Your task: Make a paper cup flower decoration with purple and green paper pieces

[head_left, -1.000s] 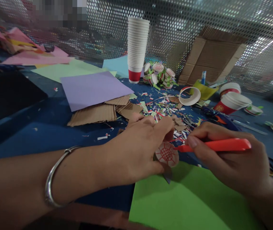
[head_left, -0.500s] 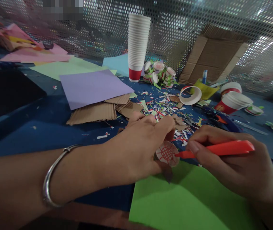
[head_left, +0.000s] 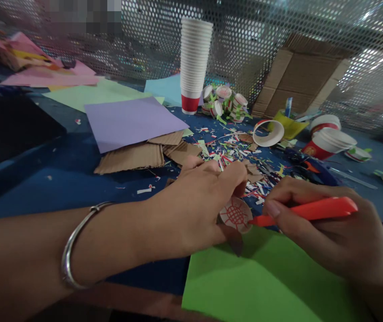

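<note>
My left hand (head_left: pixel 198 205) is closed around the edge of a small round paper piece (head_left: pixel 236 214), whose pale face carries a red criss-cross grid with lines running out to the rim. Its underside and left edge are hidden by my fingers. My right hand (head_left: pixel 325 223) grips a red marker (head_left: pixel 322 209) like a pen, with the tip at the right part of the round face. Beneath both hands lies a sheet of green paper (head_left: pixel 265 277) at the front of the blue table.
Beyond my hands are paper scraps (head_left: pixel 225 147), cardboard pieces (head_left: pixel 131 158) and a purple sheet (head_left: pixel 131 120). A tall stack of paper cups (head_left: pixel 195 62) stands behind, beside small decorated paper discs (head_left: pixel 225 103). To the right lie a cup ring (head_left: pixel 268 133) and tipped cups (head_left: pixel 329 142).
The marker tip has shifted very slightly down and right on the round paper piece. Both hands keep the same hold, and the whole view has moved a little.
</note>
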Available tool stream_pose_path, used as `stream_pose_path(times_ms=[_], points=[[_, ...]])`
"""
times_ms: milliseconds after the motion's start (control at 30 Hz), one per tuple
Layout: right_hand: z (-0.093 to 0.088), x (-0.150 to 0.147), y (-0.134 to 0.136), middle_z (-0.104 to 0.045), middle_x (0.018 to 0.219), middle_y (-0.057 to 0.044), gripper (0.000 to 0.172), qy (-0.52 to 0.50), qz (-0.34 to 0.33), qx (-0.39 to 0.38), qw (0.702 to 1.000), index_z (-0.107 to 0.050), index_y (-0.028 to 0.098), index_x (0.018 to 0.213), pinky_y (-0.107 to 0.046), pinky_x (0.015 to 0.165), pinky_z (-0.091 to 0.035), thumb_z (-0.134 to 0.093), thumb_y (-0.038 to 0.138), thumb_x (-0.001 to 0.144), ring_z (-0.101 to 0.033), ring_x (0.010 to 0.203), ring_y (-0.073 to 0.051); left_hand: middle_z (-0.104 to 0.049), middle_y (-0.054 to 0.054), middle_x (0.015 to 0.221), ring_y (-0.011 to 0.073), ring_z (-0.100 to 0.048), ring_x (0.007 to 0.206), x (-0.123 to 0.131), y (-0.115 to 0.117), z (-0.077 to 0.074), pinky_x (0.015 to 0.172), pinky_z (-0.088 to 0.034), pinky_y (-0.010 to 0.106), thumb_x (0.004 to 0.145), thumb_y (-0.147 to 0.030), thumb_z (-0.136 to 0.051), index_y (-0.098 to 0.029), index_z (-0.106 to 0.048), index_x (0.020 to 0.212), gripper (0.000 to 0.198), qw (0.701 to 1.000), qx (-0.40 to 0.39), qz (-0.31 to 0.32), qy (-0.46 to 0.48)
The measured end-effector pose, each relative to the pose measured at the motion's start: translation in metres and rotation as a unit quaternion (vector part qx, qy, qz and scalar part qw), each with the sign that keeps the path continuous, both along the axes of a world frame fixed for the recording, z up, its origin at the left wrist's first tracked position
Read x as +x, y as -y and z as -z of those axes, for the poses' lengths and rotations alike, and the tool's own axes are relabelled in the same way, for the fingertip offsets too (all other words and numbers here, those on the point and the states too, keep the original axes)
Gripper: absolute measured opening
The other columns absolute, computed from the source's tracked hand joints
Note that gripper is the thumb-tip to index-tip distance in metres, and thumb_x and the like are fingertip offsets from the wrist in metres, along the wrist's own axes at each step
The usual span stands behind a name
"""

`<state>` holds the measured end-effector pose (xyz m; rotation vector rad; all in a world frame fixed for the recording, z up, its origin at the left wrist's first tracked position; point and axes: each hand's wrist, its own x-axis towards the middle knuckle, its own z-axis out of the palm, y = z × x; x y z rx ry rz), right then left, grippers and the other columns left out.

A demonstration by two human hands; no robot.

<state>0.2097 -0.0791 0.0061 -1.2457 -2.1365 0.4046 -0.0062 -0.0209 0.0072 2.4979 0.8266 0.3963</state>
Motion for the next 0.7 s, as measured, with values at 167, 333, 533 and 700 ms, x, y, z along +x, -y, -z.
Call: stream_pose_path(times_ms=[167, 333, 533, 700], points=[[0.0012, -0.0009, -0.0009, -0.06, 0.062, 0.004, 0.022, 0.005, 0.029, 0.003, 1.0, -0.057, 0.024, 0.071, -0.025, 0.049, -0.036, -0.054, 0.018, 0.093, -0.051, 0.051, -0.01, -0.067, 0.002, 0.098, 0.0243, -0.058, 0.095, -0.0028, -0.003, -0.0029, 0.087, -0.03, 0.041, 0.08, -0.039, -0.078, -0.02, -0.052, 0.103, 0.04, 1.0, -0.013, 0.024, -0.009], [0.0033, 0.0003, -0.0032, -0.061, 0.063, 0.003, 0.022, 0.014, 0.023, 0.015, 1.0, -0.058, 0.024, 0.073, -0.026, 0.049, -0.037, -0.054, 0.02, 0.094, -0.051, 0.052, -0.01, -0.067, 0.0, 0.096, 0.0233, -0.058, 0.093, -0.0009, -0.0013, -0.0001, 0.087, -0.03, 0.04, 0.078, -0.04, -0.081, -0.02, -0.052, 0.102, 0.042, 1.0, -0.009, 0.012, 0.005], [0.0019, 0.0005, -0.0026, -0.062, 0.061, 0.003, 0.023, 0.03, 0.029, 0.03, 0.999, -0.057, 0.023, 0.071, -0.025, 0.047, -0.037, -0.054, 0.019, 0.093, -0.051, 0.05, -0.01, -0.068, 0.001, 0.097, 0.0233, -0.059, 0.094, -0.0003, 0.0, 0.0015, 0.086, -0.031, 0.04, 0.078, -0.039, -0.081, -0.02, -0.052, 0.103, 0.043, 1.0, 0.007, 0.002, 0.011], [-0.0035, -0.0044, -0.0039, -0.065, 0.06, 0.002, 0.022, 0.027, 0.037, 0.047, 0.998, -0.06, 0.022, 0.069, -0.024, 0.045, -0.04, -0.053, 0.018, 0.09, -0.056, 0.049, -0.01, -0.068, 0.001, 0.099, 0.0234, -0.059, 0.094, -0.0014, -0.0015, -0.0006, 0.088, -0.032, 0.041, 0.079, -0.04, -0.08, -0.02, -0.052, 0.104, 0.042, 1.0, -0.007, 0.018, -0.002]])
